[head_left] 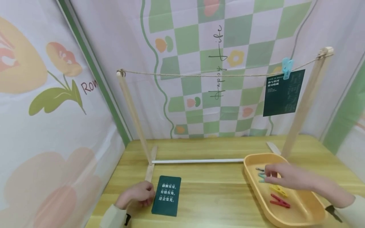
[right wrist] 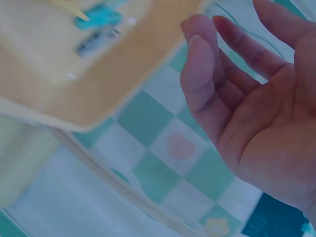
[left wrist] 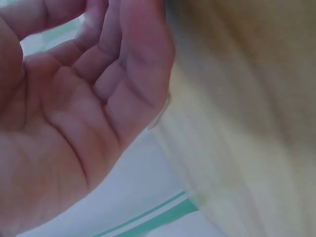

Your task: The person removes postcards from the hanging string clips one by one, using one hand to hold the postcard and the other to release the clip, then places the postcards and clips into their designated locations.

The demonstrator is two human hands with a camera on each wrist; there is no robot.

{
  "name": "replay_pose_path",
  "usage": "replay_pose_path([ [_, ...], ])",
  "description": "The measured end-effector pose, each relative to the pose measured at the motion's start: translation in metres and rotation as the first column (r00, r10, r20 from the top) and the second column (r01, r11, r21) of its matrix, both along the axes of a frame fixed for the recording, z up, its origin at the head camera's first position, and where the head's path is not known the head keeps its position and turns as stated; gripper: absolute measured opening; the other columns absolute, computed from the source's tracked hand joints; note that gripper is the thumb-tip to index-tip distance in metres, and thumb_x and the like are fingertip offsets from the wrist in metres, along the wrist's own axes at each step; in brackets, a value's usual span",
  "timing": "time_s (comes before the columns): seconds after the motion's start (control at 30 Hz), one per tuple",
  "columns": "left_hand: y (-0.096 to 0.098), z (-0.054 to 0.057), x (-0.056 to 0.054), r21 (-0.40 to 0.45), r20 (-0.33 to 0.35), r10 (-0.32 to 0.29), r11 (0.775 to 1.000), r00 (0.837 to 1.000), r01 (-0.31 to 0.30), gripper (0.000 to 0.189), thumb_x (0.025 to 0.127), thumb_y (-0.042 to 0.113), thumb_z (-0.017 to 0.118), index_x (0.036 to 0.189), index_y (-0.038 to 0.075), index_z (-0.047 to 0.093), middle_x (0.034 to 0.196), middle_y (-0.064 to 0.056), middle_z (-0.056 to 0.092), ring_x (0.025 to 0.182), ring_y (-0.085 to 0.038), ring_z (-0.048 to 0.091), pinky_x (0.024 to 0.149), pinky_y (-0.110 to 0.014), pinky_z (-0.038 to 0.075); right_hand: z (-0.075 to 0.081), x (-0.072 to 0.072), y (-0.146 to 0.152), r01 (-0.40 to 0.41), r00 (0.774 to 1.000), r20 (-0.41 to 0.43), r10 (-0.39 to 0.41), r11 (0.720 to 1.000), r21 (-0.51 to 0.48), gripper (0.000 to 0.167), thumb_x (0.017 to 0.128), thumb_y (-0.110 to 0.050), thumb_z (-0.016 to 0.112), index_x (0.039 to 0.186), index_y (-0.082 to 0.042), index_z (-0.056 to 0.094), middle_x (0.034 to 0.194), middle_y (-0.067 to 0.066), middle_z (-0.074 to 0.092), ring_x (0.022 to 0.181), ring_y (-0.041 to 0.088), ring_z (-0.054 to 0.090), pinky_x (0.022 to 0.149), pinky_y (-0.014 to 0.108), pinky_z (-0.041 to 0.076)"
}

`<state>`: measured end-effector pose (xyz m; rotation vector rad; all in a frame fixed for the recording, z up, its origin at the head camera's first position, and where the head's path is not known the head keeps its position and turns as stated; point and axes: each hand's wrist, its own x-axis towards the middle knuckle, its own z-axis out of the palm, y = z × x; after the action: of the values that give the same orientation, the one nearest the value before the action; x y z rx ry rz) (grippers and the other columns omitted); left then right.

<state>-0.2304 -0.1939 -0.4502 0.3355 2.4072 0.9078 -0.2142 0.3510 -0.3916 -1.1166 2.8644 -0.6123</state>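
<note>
My left hand (head_left: 140, 193) rests at the table by the left edge of a dark green card (head_left: 166, 207) with white lettering. Its fingers curl loosely in the left wrist view, with nothing seen between them; whether they touch the card I cannot tell. Above a yellow tray (head_left: 258, 202) hovers my right hand (head_left: 288, 175), fingers loosely bent and holding nothing. Under and beside it in the tray lie a red clothespin (head_left: 280, 201), a yellow clothespin (head_left: 278, 190), a light blue clothespin (head_left: 261, 174) and a grey clothespin (right wrist: 96, 42), the blue one partly hidden by the fingers.
A wooden frame with a left post (head_left: 134, 117) and right post (head_left: 303, 104) carries a twine line (head_left: 199, 75). Another dark green card (head_left: 282, 98) hangs from it near the right post by a light blue clothespin (head_left: 287, 67). A white rod (head_left: 199, 161) joins the feet.
</note>
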Motion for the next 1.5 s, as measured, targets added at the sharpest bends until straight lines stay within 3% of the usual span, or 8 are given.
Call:
replay_pose_path([
  [0.2, 0.003, 0.01, -0.017, 0.081, -0.164, -0.021, 0.996, 0.986, 0.034, 0.027, 0.101, 0.021, 0.051, 0.081, 0.004, 0.058, 0.067, -0.006, 0.059, 0.054, -0.013, 0.049, 0.048, -0.026, 0.041, 0.038, -0.003, -0.003, 0.118, 0.992, -0.051, -0.119, 0.993, -0.008, 0.009, 0.095, -0.02, 0.064, 0.088, -0.025, 0.061, 0.076, -0.021, 0.055, 0.067, -0.009, 0.045, 0.056, 0.02, 0.041],
  [0.37, 0.017, 0.015, -0.029, 0.215, -0.284, 0.076, 0.976, 0.956, -0.014, 0.028, 0.102, 0.02, 0.052, 0.085, 0.0, 0.06, 0.071, -0.006, 0.062, 0.062, -0.017, 0.06, 0.054, -0.03, 0.052, 0.067, -0.005, -0.003, 0.223, 0.949, -0.223, -0.223, 0.975, -0.024, 0.009, 0.093, -0.019, 0.067, 0.091, -0.028, 0.065, 0.076, -0.024, 0.059, 0.067, -0.01, 0.049, 0.056, 0.02, 0.044],
  [0.53, 0.034, 0.025, -0.035, 0.272, -0.348, 0.145, 0.961, 0.926, -0.049, 0.029, 0.102, 0.026, 0.053, 0.088, 0.004, 0.064, 0.078, -0.003, 0.067, 0.071, -0.019, 0.067, 0.068, -0.038, 0.059, 0.097, -0.003, -0.005, 0.264, 0.91, -0.307, -0.278, 0.961, -0.087, 0.009, 0.092, -0.016, 0.067, 0.094, -0.024, 0.067, 0.073, -0.022, 0.059, 0.062, -0.008, 0.048, 0.053, 0.02, 0.043],
  [0.8, 0.066, 0.051, -0.043, 0.317, -0.359, 0.136, 0.948, 0.923, -0.016, 0.024, 0.102, 0.026, 0.05, 0.094, 0.008, 0.065, 0.086, -0.007, 0.069, 0.076, -0.015, 0.066, 0.074, -0.037, 0.057, 0.14, -0.006, -0.007, 0.289, 0.847, -0.423, -0.321, 0.947, -0.14, 0.007, 0.094, -0.012, 0.066, 0.091, -0.019, 0.069, 0.07, -0.017, 0.059, 0.058, -0.004, 0.045, 0.051, 0.016, 0.042],
  [0.97, 0.085, 0.063, -0.047, 0.368, -0.365, 0.141, 0.93, 0.92, 0.004, 0.025, 0.103, 0.029, 0.05, 0.093, 0.01, 0.064, 0.086, -0.008, 0.069, 0.078, -0.016, 0.067, 0.077, -0.041, 0.058, 0.156, -0.009, -0.003, 0.336, 0.817, -0.433, -0.38, 0.925, -0.178, 0.007, 0.094, -0.014, 0.066, 0.089, -0.017, 0.07, 0.072, -0.008, 0.065, 0.057, -0.005, 0.049, 0.052, 0.009, 0.041],
  [1.17, 0.108, 0.077, -0.05, 0.409, -0.372, 0.187, 0.912, 0.909, -0.021, 0.026, 0.102, 0.033, 0.051, 0.092, 0.013, 0.065, 0.084, -0.002, 0.07, 0.077, -0.013, 0.068, 0.072, -0.034, 0.058, 0.173, -0.014, 0.002, 0.316, 0.776, -0.492, -0.394, 0.919, -0.236, 0.006, 0.094, -0.012, 0.065, 0.091, -0.01, 0.071, 0.073, 0.0, 0.068, 0.059, -0.01, 0.051, 0.057, 0.0, 0.039],
  [1.33, 0.123, 0.083, -0.054, 0.468, -0.361, 0.188, 0.884, 0.914, 0.003, 0.029, 0.102, 0.034, 0.051, 0.094, 0.01, 0.065, 0.089, -0.01, 0.071, 0.077, -0.014, 0.07, 0.07, -0.03, 0.057, 0.186, -0.016, 0.001, 0.284, 0.746, -0.535, -0.396, 0.916, -0.283, 0.007, 0.094, -0.011, 0.065, 0.093, -0.006, 0.07, 0.068, -0.011, 0.061, 0.059, -0.015, 0.047, 0.059, -0.001, 0.039],
  [1.5, 0.131, 0.084, -0.054, 0.479, -0.326, 0.18, 0.878, 0.928, -0.002, 0.027, 0.102, 0.036, 0.051, 0.094, 0.015, 0.065, 0.094, -0.014, 0.072, 0.082, -0.022, 0.071, 0.071, -0.031, 0.056, 0.199, -0.018, 0.001, 0.277, 0.714, -0.564, -0.415, 0.907, -0.316, 0.008, 0.094, -0.01, 0.064, 0.096, -0.003, 0.069, 0.07, -0.027, 0.051, 0.062, -0.016, 0.041, 0.056, 0.002, 0.037],
])
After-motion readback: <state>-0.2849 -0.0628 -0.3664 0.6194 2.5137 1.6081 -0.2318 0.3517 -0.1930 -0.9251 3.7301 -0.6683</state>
